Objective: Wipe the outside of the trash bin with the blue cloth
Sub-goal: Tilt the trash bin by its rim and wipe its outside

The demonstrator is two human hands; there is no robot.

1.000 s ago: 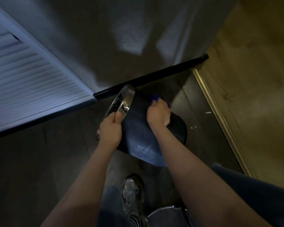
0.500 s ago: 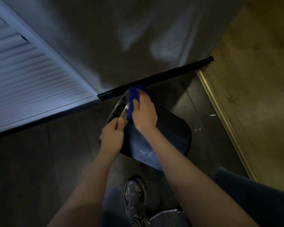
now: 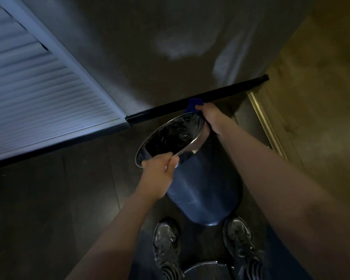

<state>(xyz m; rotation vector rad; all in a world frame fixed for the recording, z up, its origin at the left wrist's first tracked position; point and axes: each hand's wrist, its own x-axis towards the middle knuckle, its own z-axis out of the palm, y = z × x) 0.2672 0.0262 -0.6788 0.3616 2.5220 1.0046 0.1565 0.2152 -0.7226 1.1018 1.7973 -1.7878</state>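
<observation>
The dark blue trash bin (image 3: pixel 202 188) with a shiny metal rim is held tilted above the floor, its open mouth facing up and to the left and its base near my shoes. My left hand (image 3: pixel 160 172) grips the near edge of the rim. My right hand (image 3: pixel 211 117) presses the blue cloth (image 3: pixel 193 105) against the far upper side of the bin, just below the rim. Only a small corner of the cloth shows past my fingers.
A grey wall with a black baseboard (image 3: pixel 190 104) runs behind the bin. A white louvred door (image 3: pixel 38 102) is at the left. A tan floor with a metal threshold strip (image 3: pixel 265 122) lies to the right. A round metal lid (image 3: pixel 204 269) sits between my shoes (image 3: pixel 166 243).
The bin has turned so its mouth faces up toward me and its base points at my feet. My right hand with the cloth slid from the bin's side to its far upper edge.
</observation>
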